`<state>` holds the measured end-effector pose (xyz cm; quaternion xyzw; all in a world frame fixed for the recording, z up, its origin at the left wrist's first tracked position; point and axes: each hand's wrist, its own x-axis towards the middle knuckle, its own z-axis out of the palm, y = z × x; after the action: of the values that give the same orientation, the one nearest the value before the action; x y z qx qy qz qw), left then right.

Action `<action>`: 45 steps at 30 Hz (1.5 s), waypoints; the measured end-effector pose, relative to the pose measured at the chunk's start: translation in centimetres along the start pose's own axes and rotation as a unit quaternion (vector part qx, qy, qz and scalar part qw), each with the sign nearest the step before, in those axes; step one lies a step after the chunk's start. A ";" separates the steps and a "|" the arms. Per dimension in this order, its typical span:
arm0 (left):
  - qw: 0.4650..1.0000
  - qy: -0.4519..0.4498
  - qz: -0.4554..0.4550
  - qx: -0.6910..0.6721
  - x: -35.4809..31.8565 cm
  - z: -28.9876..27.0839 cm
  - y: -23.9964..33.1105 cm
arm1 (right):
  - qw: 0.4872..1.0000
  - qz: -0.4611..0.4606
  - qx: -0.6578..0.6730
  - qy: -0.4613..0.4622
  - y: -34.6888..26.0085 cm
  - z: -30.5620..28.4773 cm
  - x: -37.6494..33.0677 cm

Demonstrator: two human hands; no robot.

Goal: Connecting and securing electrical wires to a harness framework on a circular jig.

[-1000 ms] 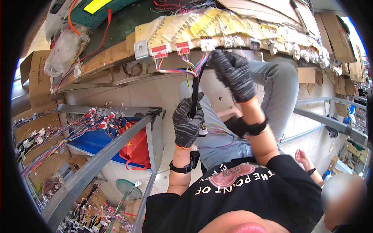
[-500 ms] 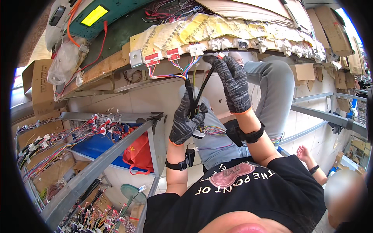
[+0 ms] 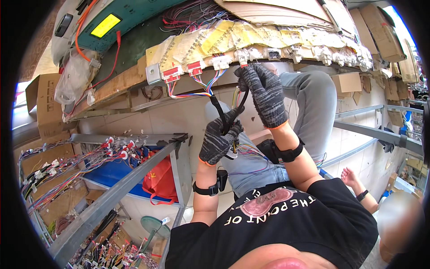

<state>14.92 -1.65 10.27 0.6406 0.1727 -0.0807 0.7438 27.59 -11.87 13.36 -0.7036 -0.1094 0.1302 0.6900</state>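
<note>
My left hand [image 3: 218,142], in a dark grey knitted glove, is closed around a black-sleeved wire harness [image 3: 218,107]. Its coloured wires fan out to red-and-white connectors [image 3: 195,68] and a white connector [image 3: 221,62], seated along the front edge of the bench. My right hand [image 3: 267,96], gloved alike, is raised to that edge. Its fingers pinch a small red-and-white connector [image 3: 243,64] against a white socket, mostly hidden by the fingertips. A black-sleeved branch [image 3: 243,99] curves between both hands. Below the left hand, part of a white connector [image 3: 232,154] shows.
A green tester with a lit yellow screen [image 3: 105,25] stands on the bench at far left. More white sockets [image 3: 327,56] line the edge rightward. Metal frames [image 3: 112,193] holding wire bundles are at left. Another person's hand [image 3: 350,176] is at lower right.
My right hand has brought its connector up against a socket at the bench edge. My left hand has shifted slightly right, and the black branch now bends more between the hands.
</note>
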 end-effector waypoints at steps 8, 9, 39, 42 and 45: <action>0.991 -0.035 -0.014 -0.128 -0.3 0.4 0.7 | 0.888 0.153 -0.382 -0.205 2.8 -8.9 -0.8; 0.985 -0.042 0.001 -0.167 -0.2 0.4 0.5 | 0.900 0.245 -0.303 -0.195 3.6 -8.9 -1.5; 0.972 0.186 -0.113 0.091 -16.9 2.1 -24.4 | 0.986 0.005 0.079 0.145 0.6 -3.9 1.3; 0.973 0.201 -0.008 0.116 -14.5 3.5 -14.9 | 0.953 -0.135 -0.262 0.076 0.5 -7.1 -0.1; 0.903 0.189 0.217 0.320 -7.6 5.4 -4.7 | 0.886 -0.295 -0.345 -0.093 -1.6 -9.8 -4.2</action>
<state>7.08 -8.53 9.28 0.8688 0.1318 0.1550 0.4515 26.92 -22.49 15.25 -0.8174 -0.4136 -0.0606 0.3965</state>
